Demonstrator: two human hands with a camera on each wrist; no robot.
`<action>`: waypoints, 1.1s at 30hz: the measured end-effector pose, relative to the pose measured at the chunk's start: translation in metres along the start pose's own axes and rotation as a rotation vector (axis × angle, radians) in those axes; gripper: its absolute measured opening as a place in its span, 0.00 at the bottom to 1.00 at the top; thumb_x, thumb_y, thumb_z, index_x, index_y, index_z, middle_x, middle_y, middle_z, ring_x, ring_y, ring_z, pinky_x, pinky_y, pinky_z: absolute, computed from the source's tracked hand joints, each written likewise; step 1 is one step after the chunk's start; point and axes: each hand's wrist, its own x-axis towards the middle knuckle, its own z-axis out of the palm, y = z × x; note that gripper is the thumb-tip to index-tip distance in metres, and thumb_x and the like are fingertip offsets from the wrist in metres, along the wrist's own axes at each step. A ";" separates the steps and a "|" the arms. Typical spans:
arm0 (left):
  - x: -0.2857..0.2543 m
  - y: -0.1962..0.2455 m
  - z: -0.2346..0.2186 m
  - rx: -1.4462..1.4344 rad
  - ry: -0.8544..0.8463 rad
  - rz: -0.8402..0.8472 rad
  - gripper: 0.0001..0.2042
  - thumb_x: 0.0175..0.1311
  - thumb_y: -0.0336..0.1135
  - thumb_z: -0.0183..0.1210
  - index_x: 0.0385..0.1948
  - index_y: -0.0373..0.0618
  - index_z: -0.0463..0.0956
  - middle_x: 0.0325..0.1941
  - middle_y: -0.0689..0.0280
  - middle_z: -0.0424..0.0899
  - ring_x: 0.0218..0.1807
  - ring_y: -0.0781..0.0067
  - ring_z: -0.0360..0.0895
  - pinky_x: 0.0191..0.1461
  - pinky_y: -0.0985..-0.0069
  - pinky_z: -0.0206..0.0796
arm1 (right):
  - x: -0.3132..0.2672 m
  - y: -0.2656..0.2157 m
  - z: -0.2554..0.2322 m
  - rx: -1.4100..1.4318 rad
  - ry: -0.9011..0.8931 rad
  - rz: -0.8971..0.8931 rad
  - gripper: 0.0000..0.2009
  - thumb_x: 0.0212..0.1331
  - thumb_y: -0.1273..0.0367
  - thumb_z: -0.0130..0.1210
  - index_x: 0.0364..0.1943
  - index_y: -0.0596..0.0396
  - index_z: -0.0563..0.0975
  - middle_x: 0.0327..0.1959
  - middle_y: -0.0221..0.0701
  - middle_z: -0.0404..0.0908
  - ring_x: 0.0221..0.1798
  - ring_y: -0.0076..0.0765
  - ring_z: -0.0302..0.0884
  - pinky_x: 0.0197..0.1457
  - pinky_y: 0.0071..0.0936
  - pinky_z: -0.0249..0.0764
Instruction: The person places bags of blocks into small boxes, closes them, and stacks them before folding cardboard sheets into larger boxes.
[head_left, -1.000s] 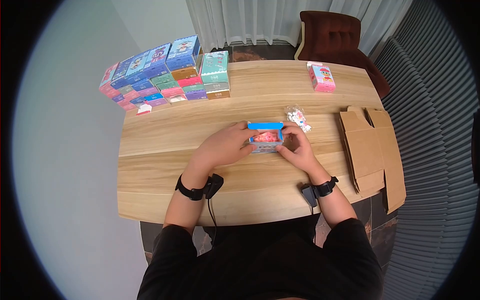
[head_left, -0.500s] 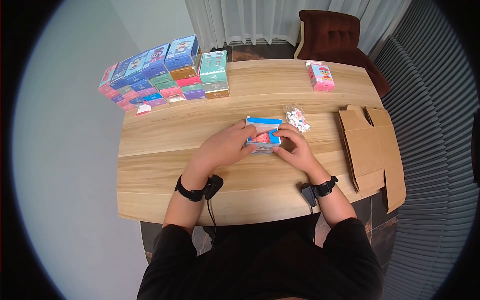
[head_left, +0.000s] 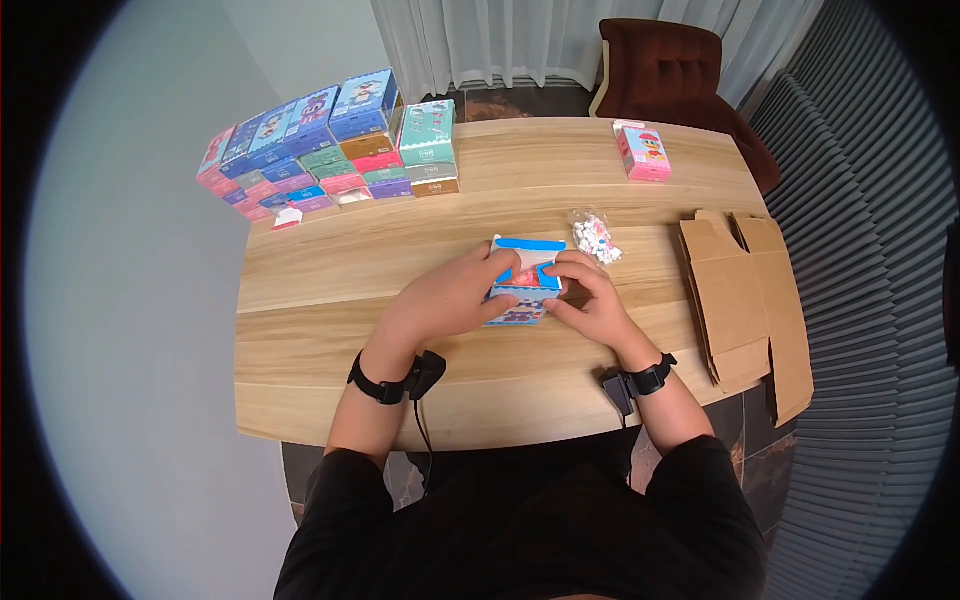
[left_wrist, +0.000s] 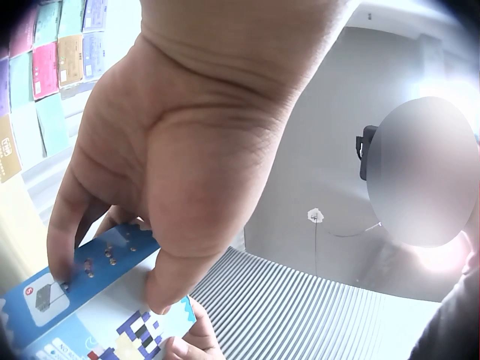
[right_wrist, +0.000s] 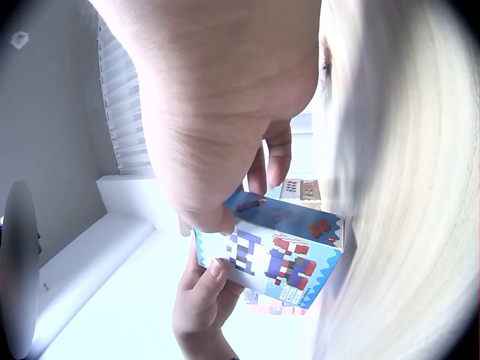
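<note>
A small blue printed box (head_left: 522,312) stands with its lid raised over the wooden table, its blue side flaps turned up at the opening. Reddish-pink contents (head_left: 525,279) show inside. My left hand (head_left: 452,294) grips the box's left side, thumb on the front and fingers at the top opening. On the other side, my right hand (head_left: 594,302) holds it, thumb near the front edge and fingertips at the right flap. Pixel-style figures on the front (right_wrist: 277,259) face the right wrist camera. A clear bag of small white pieces (head_left: 596,240) lies just beyond my right fingers.
Stacked coloured boxes (head_left: 330,150) line the table's back left. A pink box (head_left: 643,153) stands at the back right, and flattened cardboard (head_left: 735,300) lies along the right edge. Behind the table is a brown chair (head_left: 660,75).
The box has tipped so more of its printed front shows. Its right flap has come up at the opening, and my left fingers have shifted at the left flap.
</note>
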 end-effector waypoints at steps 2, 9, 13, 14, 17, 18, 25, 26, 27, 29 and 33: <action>-0.001 0.001 0.000 -0.009 0.036 0.010 0.12 0.61 0.37 0.61 0.44 0.47 0.71 0.42 0.56 0.73 0.37 0.53 0.77 0.40 0.62 0.68 | 0.000 0.000 0.000 0.002 -0.005 0.009 0.21 0.48 0.80 0.64 0.50 0.54 0.76 0.49 0.32 0.74 0.37 0.27 0.68 0.42 0.23 0.70; -0.001 0.010 -0.011 -0.149 0.208 0.165 0.12 0.62 0.32 0.59 0.46 0.44 0.74 0.47 0.58 0.76 0.43 0.56 0.78 0.44 0.67 0.71 | -0.007 0.010 0.004 0.040 0.052 0.062 0.25 0.48 0.79 0.65 0.54 0.54 0.72 0.48 0.30 0.74 0.39 0.25 0.68 0.45 0.22 0.69; -0.001 0.008 -0.012 -0.158 0.294 0.223 0.10 0.62 0.29 0.58 0.44 0.40 0.74 0.45 0.57 0.78 0.46 0.55 0.77 0.47 0.67 0.70 | -0.016 0.023 0.007 0.151 0.064 0.186 0.30 0.49 0.78 0.66 0.57 0.54 0.66 0.48 0.29 0.74 0.42 0.22 0.67 0.46 0.20 0.67; 0.001 0.006 -0.009 -0.138 0.285 0.207 0.10 0.62 0.28 0.58 0.43 0.39 0.75 0.44 0.57 0.79 0.46 0.55 0.77 0.47 0.67 0.70 | -0.015 0.023 0.007 0.152 0.061 0.183 0.30 0.50 0.78 0.66 0.58 0.54 0.66 0.48 0.29 0.74 0.43 0.22 0.67 0.46 0.20 0.67; 0.005 -0.003 -0.005 -0.015 0.241 0.235 0.08 0.61 0.28 0.58 0.41 0.38 0.75 0.41 0.56 0.80 0.45 0.54 0.77 0.47 0.66 0.70 | -0.011 0.018 0.007 0.156 0.061 0.178 0.30 0.50 0.78 0.66 0.58 0.54 0.65 0.48 0.29 0.74 0.43 0.21 0.67 0.46 0.19 0.67; 0.007 -0.005 -0.005 0.036 0.222 0.257 0.08 0.61 0.27 0.58 0.40 0.38 0.76 0.41 0.56 0.80 0.45 0.53 0.77 0.47 0.65 0.70 | -0.010 0.016 0.008 0.161 0.067 0.179 0.30 0.50 0.78 0.66 0.58 0.54 0.65 0.48 0.29 0.74 0.43 0.21 0.67 0.46 0.19 0.67; 0.009 -0.009 0.000 0.002 0.292 0.260 0.06 0.62 0.28 0.57 0.39 0.38 0.76 0.40 0.57 0.80 0.43 0.53 0.77 0.46 0.65 0.70 | -0.012 0.019 0.007 0.139 0.073 0.202 0.30 0.50 0.78 0.66 0.59 0.53 0.66 0.49 0.29 0.74 0.41 0.19 0.68 0.44 0.17 0.68; 0.010 -0.007 -0.001 -0.015 0.291 0.244 0.06 0.62 0.28 0.57 0.38 0.38 0.76 0.40 0.57 0.80 0.43 0.53 0.77 0.46 0.65 0.70 | -0.011 0.018 0.007 0.136 0.073 0.204 0.30 0.51 0.78 0.66 0.59 0.53 0.66 0.49 0.29 0.74 0.41 0.19 0.68 0.44 0.17 0.68; 0.010 -0.005 -0.001 -0.032 0.289 0.227 0.06 0.62 0.28 0.57 0.38 0.38 0.76 0.40 0.57 0.79 0.43 0.53 0.77 0.45 0.65 0.70 | -0.011 0.018 0.007 0.134 0.073 0.206 0.30 0.51 0.78 0.66 0.59 0.52 0.67 0.49 0.29 0.74 0.41 0.19 0.68 0.44 0.17 0.68; 0.010 -0.005 0.000 -0.021 0.299 0.228 0.06 0.62 0.28 0.57 0.38 0.38 0.76 0.39 0.57 0.79 0.42 0.53 0.77 0.45 0.64 0.69 | -0.012 0.018 0.007 0.128 0.073 0.207 0.30 0.51 0.77 0.66 0.59 0.52 0.67 0.49 0.29 0.74 0.41 0.19 0.68 0.44 0.17 0.68; 0.012 -0.005 0.003 0.017 0.324 0.246 0.05 0.62 0.28 0.57 0.37 0.39 0.76 0.37 0.56 0.79 0.41 0.52 0.76 0.45 0.64 0.69 | -0.010 0.017 0.007 0.129 0.077 0.206 0.30 0.51 0.77 0.66 0.59 0.52 0.67 0.48 0.29 0.74 0.41 0.19 0.68 0.44 0.17 0.68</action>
